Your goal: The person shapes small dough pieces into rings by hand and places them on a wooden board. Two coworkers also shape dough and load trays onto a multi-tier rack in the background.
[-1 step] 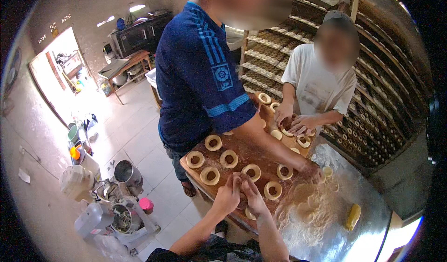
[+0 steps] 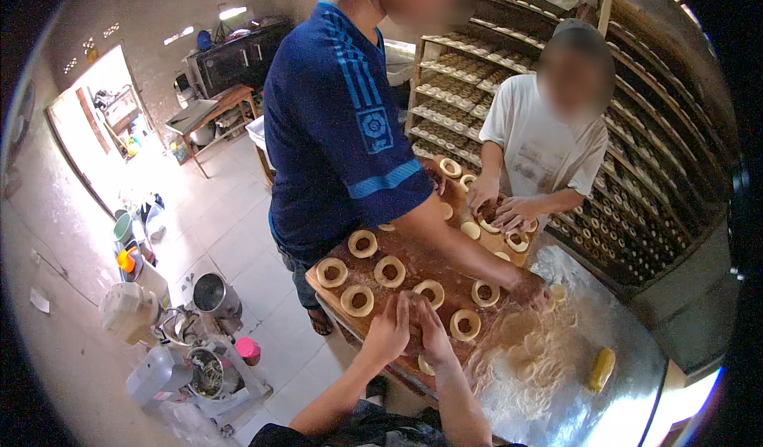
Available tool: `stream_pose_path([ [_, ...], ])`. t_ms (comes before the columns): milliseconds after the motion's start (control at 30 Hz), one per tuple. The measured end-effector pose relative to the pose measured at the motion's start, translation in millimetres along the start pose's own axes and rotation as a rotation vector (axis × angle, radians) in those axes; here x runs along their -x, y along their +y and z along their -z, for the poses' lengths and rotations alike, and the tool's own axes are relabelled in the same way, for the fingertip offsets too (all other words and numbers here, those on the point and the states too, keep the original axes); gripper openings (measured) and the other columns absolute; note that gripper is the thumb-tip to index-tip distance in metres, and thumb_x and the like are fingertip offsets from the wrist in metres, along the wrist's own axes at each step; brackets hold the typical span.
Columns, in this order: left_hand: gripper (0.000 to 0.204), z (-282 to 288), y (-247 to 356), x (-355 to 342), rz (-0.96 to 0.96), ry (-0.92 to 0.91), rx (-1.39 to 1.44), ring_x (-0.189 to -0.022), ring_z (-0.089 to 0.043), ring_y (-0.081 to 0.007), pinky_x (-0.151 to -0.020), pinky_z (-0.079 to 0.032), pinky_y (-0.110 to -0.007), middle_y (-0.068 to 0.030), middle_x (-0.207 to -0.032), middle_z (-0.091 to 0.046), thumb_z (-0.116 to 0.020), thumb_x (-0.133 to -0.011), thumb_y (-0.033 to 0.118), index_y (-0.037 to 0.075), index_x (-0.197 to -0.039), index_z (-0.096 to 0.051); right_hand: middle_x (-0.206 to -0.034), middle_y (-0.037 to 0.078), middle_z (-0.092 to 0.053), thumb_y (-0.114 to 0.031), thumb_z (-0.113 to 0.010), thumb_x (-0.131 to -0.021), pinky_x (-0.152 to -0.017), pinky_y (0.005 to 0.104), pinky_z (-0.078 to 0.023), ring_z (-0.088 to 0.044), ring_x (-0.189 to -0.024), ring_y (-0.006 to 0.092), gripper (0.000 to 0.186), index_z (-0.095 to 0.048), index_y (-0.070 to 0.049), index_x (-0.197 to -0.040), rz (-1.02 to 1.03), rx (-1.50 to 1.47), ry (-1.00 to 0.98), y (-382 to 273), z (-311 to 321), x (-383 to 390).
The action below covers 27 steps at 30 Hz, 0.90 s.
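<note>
Left hand (image 2: 387,332): fingers close together, up over the brown board (image 2: 409,255), tips right by the other hand's.
Right hand (image 2: 433,336): bent in to face the left one; I can't tell if they pinch anything between them.
Nearest dough ring (image 2: 440,294): on the board, just past the right fingertips.
Next dough ring (image 2: 477,325): on the board, just right of that hand.
Flour (image 2: 524,359): a messy pile, farther right.
Blue-shirt helper (image 2: 318,121): reaching across to the flour.
</note>
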<state>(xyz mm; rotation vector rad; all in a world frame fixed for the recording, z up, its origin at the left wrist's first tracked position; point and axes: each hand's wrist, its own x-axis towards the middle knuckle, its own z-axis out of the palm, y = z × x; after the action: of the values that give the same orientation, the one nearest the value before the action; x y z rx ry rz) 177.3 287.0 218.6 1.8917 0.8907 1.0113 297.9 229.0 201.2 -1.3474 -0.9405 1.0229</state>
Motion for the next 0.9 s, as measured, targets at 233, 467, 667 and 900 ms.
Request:
stream_pose_path([
  [233, 0.068, 25.8, -38.9, -22.8, 0.128, -0.039, -0.782, -0.12, -0.048, -0.0464, -0.098, -0.036, -0.057, -0.031, -0.128, -0.05, -0.067, -0.086, 0.026, 0.001, -0.144, -0.04, -0.144, 0.029, -0.044, -0.028, -0.069, -0.086, -0.108, 0.0577, -0.035, -0.045, -0.131, 0.0454, 0.079, -0.029, -0.005, -0.151, -0.12, 0.918, 0.309, -20.9, 1.6, -1.1],
  [467, 0.077, 30.4, -23.3, -12.6, 0.044, -0.217, -0.818, -0.118, -0.046, -0.0463, -0.094, -0.037, -0.058, -0.0281, -0.127, -0.045, -0.073, -0.082, 0.032, 0.006, -0.146, -0.038, -0.13, 0.026, -0.05, -0.033, -0.074, -0.081, -0.104, 0.0595, -0.033, -0.047, -0.123, 0.0435, 0.085, -0.03, -0.01, -0.15, -0.148, 1.241, 0.175, -19.9, -25.7, -8.7],
  [667, 0.075, 23.9, -21.3, -9.5, -0.011, -0.156, -0.731, -0.119, -0.044, -0.0484, -0.093, -0.038, -0.061, -0.0303, -0.129, -0.043, -0.073, -0.084, 0.028, 0.006, -0.146, -0.038, -0.125, 0.023, -0.058, -0.022, -0.066, -0.086, -0.094, 0.0564, -0.042, -0.055, -0.112, 0.042, 0.059, -0.045, -0.008, -0.139, 0.031, 1.016, 0.375, -9.5, 38.9, 25.3],
  [900, 0.026, -73.4, 23.8, 13.7, -0.277, -0.443, -0.113, -0.088, -0.062, -0.0436, -0.078, -0.049, -0.051, -0.0233, -0.09, -0.062, -0.054, -0.089, -0.001, 0.002, -0.115, -0.055, -0.104, 0.024, -0.065, -0.035, -0.066, -0.089, -0.086, 0.0507, -0.048, -0.061, -0.103, 0.0405, 0.048, -0.056, -0.007, -0.126, -0.499, 1.374, 0.887, 29.3, 218.3, 176.4],
])
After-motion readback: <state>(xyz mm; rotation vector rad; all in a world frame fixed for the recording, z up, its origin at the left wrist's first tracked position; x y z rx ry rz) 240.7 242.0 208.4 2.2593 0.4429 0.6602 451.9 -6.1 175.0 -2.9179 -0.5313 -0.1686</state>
